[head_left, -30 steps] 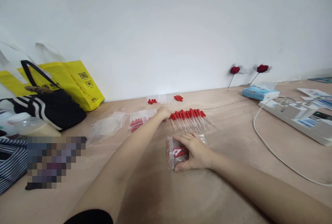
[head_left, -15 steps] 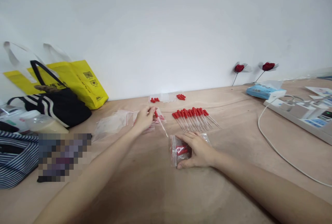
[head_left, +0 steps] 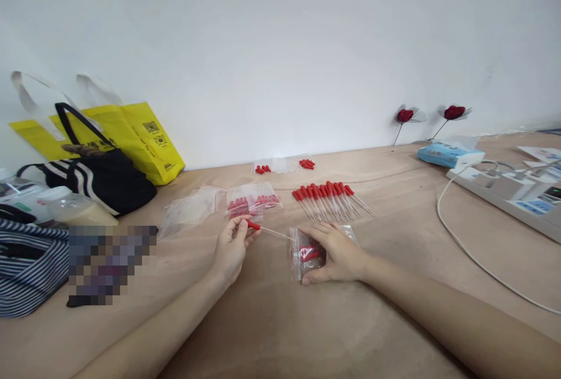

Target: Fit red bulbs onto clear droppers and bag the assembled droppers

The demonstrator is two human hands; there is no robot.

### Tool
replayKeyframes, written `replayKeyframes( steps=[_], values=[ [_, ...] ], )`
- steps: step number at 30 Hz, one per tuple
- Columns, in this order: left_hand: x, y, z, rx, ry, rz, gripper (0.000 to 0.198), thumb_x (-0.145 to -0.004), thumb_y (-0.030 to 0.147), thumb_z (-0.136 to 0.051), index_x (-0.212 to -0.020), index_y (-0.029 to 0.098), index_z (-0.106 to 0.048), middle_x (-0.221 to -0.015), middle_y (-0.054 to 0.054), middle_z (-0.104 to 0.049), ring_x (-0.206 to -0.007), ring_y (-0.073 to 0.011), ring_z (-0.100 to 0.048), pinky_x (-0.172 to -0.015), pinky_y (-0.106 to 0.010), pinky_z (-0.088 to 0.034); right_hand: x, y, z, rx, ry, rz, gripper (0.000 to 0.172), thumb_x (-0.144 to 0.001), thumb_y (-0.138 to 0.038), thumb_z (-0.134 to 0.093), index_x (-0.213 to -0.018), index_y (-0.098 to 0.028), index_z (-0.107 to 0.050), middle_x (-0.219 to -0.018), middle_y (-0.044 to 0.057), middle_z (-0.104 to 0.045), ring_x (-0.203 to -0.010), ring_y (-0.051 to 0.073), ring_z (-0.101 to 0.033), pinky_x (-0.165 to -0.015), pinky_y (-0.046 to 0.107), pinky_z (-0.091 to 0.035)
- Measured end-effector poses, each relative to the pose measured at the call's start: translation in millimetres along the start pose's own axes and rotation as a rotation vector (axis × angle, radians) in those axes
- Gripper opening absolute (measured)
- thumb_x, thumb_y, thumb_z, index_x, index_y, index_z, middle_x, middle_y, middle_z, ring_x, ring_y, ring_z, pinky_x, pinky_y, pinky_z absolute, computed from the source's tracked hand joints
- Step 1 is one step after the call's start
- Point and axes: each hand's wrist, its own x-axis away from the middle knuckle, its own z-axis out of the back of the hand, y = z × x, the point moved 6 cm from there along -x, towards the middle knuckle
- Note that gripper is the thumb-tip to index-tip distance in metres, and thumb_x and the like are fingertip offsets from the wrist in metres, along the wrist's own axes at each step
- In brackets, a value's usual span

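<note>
Pinched in my left hand is a glass dropper with a red rubber bulb; its clear tube points right, the tip at the left end of a zip bag. My right hand is closed around that clear bag, in which red bulbs show; the rest of its contents is under my fingers. Behind the bag lies a row of several red-bulbed droppers, tubes toward me. Filled zip bags with red bulbs are piled beyond my left hand, with flat, clear zip bags left of them.
At the wall lie more droppers with loose red bulbs. To the left stand a yellow bag, a black bag and a bottle. A tissue pack, a power strip and a white cable are right.
My left hand has come nearer and down from the pile with the dropper, which now lies more level, its tip at the bag. My right hand has stayed on the bag.
</note>
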Motion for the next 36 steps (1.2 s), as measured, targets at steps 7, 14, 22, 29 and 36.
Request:
replayKeyframes(
  steps=[7, 14, 22, 29, 36],
  values=[
    [25.4, -8.8, -13.4, -0.033, -0.123, 0.078, 0.031, -0.061, 0.035, -0.068, -0.083, 0.015, -0.057, -0.076, 0.001, -0.06, -0.077, -0.013, -0.06, -0.082, -0.033, -0.05, 0.1, -2.0, 1.7, -0.019, -0.001, -0.007, 0.091, -0.05, -0.063, -0.066, -0.125, -0.017, -0.04, -0.119, 0.01, -0.052, -0.108, 0.025, -0.046, -0.09, 0.04, -0.03],
    [39.5, -9.4, -38.1, -0.362, -0.415, -0.004, 0.02, -0.065, 0.029, -0.063, -0.079, 0.017, -0.057, -0.079, -0.002, -0.062, -0.078, -0.0147, -0.059, -0.077, -0.029, -0.048, -2.7, -4.9, 2.4, 0.001, 0.005, 0.009, 0.081, -0.054, -0.056, -0.066, -0.122, -0.018, -0.043, -0.119, 0.01, -0.052, -0.107, 0.026, -0.047, -0.088, 0.04, -0.03],
    [30.4, -10.3, -51.8, -0.488, -0.574, -0.09, 0.012, -0.069, 0.025, -0.058, -0.075, 0.016, -0.05, -0.071, 0.0, -0.059, -0.065, -0.0121, -0.057, -0.058, -0.022, -0.045, -5.2, -18.4, -5.3, -0.005, -0.019, 0.039, 0.074, -0.055, -0.055, -0.067, -0.116, -0.019, -0.047, -0.104, 0.008, -0.058, -0.097, 0.025, -0.05, -0.083, 0.039, -0.031],
    [20.4, -10.3, -48.9, -0.666, -0.45, -0.147, 0.015, -0.065, 0.026, -0.06, -0.066, 0.016, -0.049, -0.056, 0.005, -0.052, -0.049, -0.0081, -0.048, -0.048, -0.02, -0.039, -5.2, -19.0, -5.0, -0.007, -0.02, 0.024, 0.079, -0.052, -0.059, -0.067, -0.117, -0.019, -0.047, -0.106, 0.008, -0.057, -0.098, 0.025, -0.049, -0.082, 0.038, -0.031],
    [-14.9, 16.1, -62.7, -0.848, -0.534, -0.262, 0.005, -0.067, 0.02, -0.055, -0.069, 0.015, -0.055, -0.062, 0.0, -0.057, -0.055, -0.0098, -0.052, -0.053, -0.02, -0.042, -4.6, -16.8, -6.3, 0.013, -0.037, 0.026, 0.081, -0.054, -0.058, -0.065, -0.122, -0.019, -0.043, -0.11, 0.009, -0.055, -0.101, 0.025, -0.048, -0.086, 0.039, -0.03]
  ],
)
